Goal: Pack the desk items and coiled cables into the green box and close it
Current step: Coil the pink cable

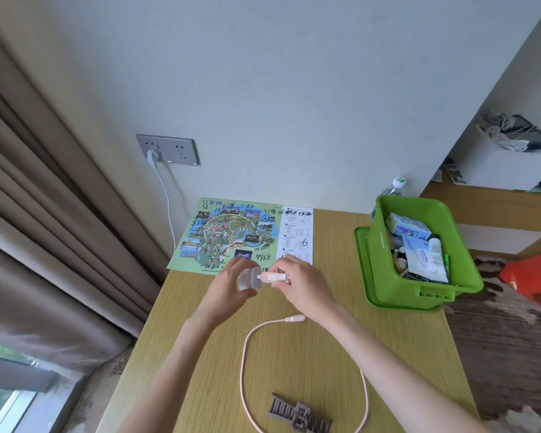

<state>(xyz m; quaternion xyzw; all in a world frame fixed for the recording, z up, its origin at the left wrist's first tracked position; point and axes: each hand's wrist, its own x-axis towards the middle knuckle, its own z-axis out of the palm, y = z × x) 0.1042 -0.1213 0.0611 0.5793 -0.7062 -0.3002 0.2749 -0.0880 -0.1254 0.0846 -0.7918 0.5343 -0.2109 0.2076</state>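
Above the middle of the desk, my left hand grips a white charger plug. My right hand holds the pink cable connector, whose tip meets the plug. The pink cable runs in a loose loop across the desk under my arms, its other end lying near my right wrist. The green box stands open at the right, on its green lid, holding tissue packs, a tube and other small items.
A colourful map sheet lies at the back of the desk. A brown metal piece sits near the front edge. A water bottle stands behind the box. A white cord hangs from the wall socket. Curtains hang left.
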